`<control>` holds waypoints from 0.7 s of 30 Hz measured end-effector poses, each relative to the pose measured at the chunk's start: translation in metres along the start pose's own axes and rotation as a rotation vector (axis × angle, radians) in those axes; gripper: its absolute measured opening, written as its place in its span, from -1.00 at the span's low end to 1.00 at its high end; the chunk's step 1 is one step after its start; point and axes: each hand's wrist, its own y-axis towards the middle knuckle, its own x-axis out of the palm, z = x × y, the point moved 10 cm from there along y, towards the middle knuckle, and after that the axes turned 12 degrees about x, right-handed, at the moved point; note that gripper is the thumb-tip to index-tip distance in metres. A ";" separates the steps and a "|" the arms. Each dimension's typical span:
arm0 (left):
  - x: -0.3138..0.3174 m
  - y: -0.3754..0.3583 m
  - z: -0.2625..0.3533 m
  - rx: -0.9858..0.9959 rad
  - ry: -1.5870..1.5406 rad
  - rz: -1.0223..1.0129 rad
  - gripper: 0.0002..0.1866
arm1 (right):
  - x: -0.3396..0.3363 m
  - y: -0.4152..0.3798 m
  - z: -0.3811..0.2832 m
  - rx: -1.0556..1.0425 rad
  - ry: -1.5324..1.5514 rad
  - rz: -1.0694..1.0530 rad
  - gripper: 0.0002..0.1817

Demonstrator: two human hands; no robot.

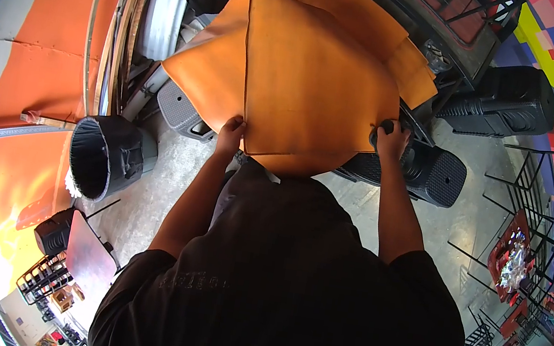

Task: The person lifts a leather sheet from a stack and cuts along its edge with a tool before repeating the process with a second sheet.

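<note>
A large orange-brown sheet [312, 78] that looks like leather lies in front of me, over other orange sheets [210, 66] that stick out at the left and upper right. Its near left corner is beside my left hand [230, 134], whose fingers are closed on the edge. My right hand [391, 140] is at the sheet's right edge, closed around a small dark object [387, 126] whose kind I cannot make out. The surface under the sheets is mostly hidden.
A black-lined bin [107, 158] stands at the left on the concrete floor. Black speakers [499, 102] [438, 175] are at the right. Long boards [127, 22] lean at the upper left, and metal-framed furniture [512, 255] stands far right.
</note>
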 end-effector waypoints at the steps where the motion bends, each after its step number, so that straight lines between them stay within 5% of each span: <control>1: 0.001 0.000 -0.002 0.002 0.045 -0.024 -0.84 | 0.002 -0.007 -0.002 -0.003 -0.001 -0.001 -0.45; 8: 0.037 -0.029 -0.025 0.065 0.262 -0.321 -0.78 | 0.020 -0.066 -0.053 -0.234 0.336 -0.245 -0.52; 11: 0.043 -0.055 -0.040 -0.049 0.194 -0.388 -0.72 | 0.041 -0.084 -0.053 -0.250 0.256 -0.289 -0.51; 16: 0.040 -0.038 0.001 -0.159 0.203 -0.355 -0.63 | 0.050 -0.092 -0.053 -0.244 0.184 -0.266 -0.50; 21: 0.038 0.056 0.051 0.046 0.186 -0.200 -0.49 | 0.042 -0.098 -0.052 -0.225 0.196 -0.248 -0.50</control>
